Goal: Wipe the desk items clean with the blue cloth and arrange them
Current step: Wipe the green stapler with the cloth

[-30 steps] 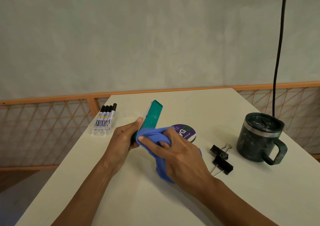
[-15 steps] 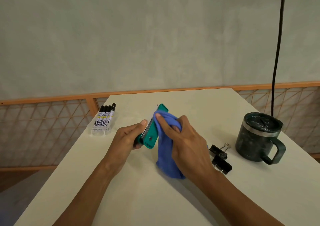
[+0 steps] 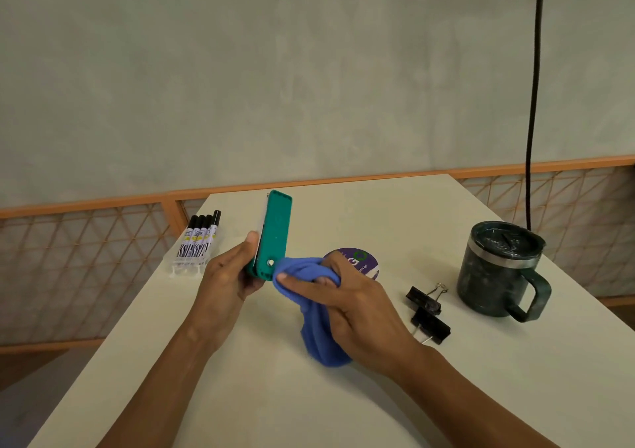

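My left hand [image 3: 228, 276] clamps lower end of green stapler [image 3: 275, 234], which points to 12 o'clock. My right hand [image 3: 354, 303], at its 3 o'clock, has fingers curled round bunched blue cloth [image 3: 319, 331], probably touching stapler's base.

This looks like a plain office or study workspace, judging by the stationery. A pale tabletop [image 3: 343, 396] carries desk supplies around a dark lidded mug [image 3: 498, 269]. Two black binder clips [image 3: 427, 310] lie just left of the mug. A round purple-labelled item [image 3: 360, 262], partly hidden, sits farther left. A green stapler [image 3: 275, 238] is raised off the tabletop beyond that. A clear pack of black-capped markers [image 3: 197, 246] lies well left of the mug, at the tabletop's edge. Behind the mug a black cable [image 3: 533, 104] hangs down a bare grey-green plastered wall [image 3: 275, 87]. An orange-framed lattice railing [image 3: 86, 241] runs along the wall's foot, behind the mug and off to its left.
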Available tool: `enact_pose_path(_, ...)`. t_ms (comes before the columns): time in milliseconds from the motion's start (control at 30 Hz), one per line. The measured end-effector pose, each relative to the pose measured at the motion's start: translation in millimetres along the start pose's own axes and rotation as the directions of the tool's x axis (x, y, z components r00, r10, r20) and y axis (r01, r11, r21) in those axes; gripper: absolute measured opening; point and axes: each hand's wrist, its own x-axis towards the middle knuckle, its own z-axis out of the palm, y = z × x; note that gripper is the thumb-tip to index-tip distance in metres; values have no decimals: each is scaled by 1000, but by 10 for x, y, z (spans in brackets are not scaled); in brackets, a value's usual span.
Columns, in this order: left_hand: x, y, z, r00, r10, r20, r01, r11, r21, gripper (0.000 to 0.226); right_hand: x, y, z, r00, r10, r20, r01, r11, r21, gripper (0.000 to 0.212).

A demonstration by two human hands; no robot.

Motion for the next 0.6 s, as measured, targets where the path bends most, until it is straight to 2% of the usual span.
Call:
enact_pose_path(100,13,-49,-72,994,109,26,-112,986,125,41,13,55,-35,996,60,-67,-54,995,83,52)
enact_pose_path(200,-5,-54,-104,972,225,68,-235,925,299,33,25,69,-92,968,199,-150,-149,946,289,53)
enact_pose_path(267,-9,-27,-105,959,274,75,-283,896,343,24,48,22,-140,927,348,-142,-246,848,470,46)
enact_pose_path(333,9,-36,-123,950,301,83,-310,881,356,24,84,-26,-184,879,473,-63,-340,714,612,33)
enact_pose_path(400,13,-42,-130,940,332,83,-337,858,388,23,103,-42,-219,852,523,4,-382,618,686,24)
enact_pose_path(533,-37,-33,-101,889,439,133,-453,800,393,46,134,-80,-269,808,578,112,-414,424,806,20)
enact_pose_path(600,-47,-44,-92,859,490,148,-504,760,410,48,142,-100,-270,772,614,163,-445,340,828,21)
